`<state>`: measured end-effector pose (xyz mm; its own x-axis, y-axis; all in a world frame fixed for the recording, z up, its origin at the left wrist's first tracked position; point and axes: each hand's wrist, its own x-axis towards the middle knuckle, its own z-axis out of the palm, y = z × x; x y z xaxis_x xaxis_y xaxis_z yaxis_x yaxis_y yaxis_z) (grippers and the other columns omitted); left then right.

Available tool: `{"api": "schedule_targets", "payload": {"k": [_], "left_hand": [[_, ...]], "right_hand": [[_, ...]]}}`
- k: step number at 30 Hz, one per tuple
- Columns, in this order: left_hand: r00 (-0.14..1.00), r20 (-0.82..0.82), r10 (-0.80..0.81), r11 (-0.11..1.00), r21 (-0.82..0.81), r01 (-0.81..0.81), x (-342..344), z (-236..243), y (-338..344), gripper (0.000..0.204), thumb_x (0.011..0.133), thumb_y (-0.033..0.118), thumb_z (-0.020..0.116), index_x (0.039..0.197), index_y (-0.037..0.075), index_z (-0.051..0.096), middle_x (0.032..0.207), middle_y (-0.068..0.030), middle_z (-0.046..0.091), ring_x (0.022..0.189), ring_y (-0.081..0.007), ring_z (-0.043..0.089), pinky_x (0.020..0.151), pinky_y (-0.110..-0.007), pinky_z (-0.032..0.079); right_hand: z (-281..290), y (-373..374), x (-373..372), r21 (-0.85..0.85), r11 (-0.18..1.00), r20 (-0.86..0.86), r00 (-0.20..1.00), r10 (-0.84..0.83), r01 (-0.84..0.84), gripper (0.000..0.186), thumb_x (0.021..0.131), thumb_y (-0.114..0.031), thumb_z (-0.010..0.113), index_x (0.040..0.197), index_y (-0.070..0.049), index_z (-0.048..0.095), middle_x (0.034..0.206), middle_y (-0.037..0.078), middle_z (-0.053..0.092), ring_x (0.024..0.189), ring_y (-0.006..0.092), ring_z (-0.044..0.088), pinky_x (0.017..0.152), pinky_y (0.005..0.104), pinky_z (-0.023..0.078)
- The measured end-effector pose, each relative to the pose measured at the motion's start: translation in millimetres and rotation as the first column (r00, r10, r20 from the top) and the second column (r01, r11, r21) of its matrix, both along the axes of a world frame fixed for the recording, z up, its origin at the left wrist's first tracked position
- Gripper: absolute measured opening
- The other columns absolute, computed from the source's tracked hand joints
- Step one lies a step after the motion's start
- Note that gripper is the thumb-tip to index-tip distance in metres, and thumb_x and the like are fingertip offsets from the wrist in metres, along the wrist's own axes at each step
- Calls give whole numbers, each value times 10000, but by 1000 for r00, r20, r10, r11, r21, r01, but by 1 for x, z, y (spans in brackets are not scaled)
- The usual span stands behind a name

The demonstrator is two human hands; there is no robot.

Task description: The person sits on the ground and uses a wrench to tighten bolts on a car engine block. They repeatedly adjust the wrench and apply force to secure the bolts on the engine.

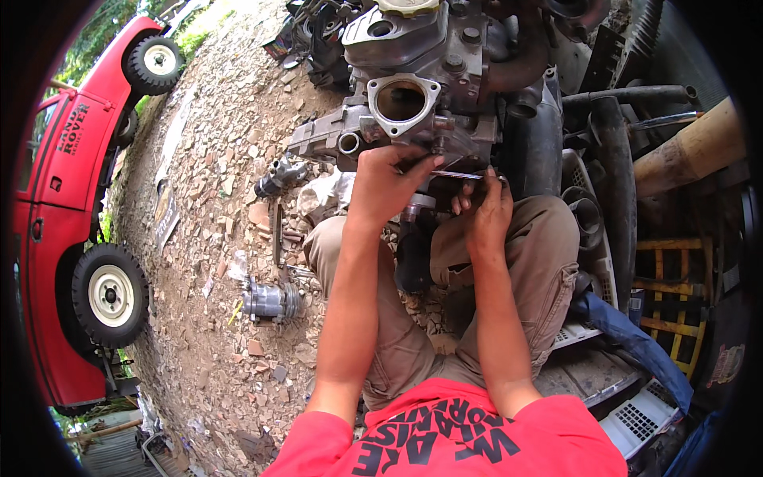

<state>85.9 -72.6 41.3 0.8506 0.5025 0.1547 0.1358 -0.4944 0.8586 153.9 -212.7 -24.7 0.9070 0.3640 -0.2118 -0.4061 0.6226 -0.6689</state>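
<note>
A greasy metal engine (469, 103) stands in front of me, with a round port in a three-cornered flange (402, 106) facing my way. Below that flange, my left hand (383, 181) reaches against the casting, thumb and fingers drawn together. What they pinch, if anything, is hidden. My right hand (490, 211) grips the right end of a slim silver bar, which looks like a wrench (461, 175). The bar lies almost level under the engine's lower edge, and its left end meets the casting beside my left thumb.
On the stony ground to the left lie a silver pulley unit (270, 300) and a dark metal fitting (280, 175). A red off-road vehicle (67, 175) stands farther left. Black hoses (616, 183), a bamboo pole (691, 151) and a white crate (636, 417) crowd the right side.
</note>
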Motion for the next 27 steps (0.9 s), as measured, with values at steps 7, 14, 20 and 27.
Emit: {"api": "schedule_targets", "payload": {"k": [7,14,20,27], "left_hand": [[986,165,-2,989,-144,26,-4,0,-2,190,797,81,800,931,-29,721,825,-61,731,735,-48,624,621,-228,507],[963,263,60,996,-76,-42,2,-13,-6,192,789,92,813,924,-18,733,770,-29,714,641,-29,568,573,-211,462],[971,226,78,992,79,-98,1,-11,-7,185,789,105,809,922,-6,747,732,-40,709,647,-28,574,586,-211,465],[983,180,31,999,35,-37,3,-14,4,248,788,153,806,951,-21,738,738,-125,719,613,-105,643,579,-262,492]], "right_hand": [[-15,1,2,314,949,-233,971,62,15,131,961,-186,516,1025,-71,516,774,51,524,628,136,438,575,299,384],[-34,9,1,481,876,-327,919,222,-41,106,996,-171,515,1039,-74,519,836,60,557,674,126,493,645,287,462],[-51,17,-3,657,754,-402,837,371,-19,134,1003,-159,541,1083,-53,535,891,83,606,748,141,582,690,292,537],[-25,9,-4,425,904,-379,914,146,32,157,1005,-194,550,1027,-38,544,872,93,627,694,154,602,658,296,558]]}}
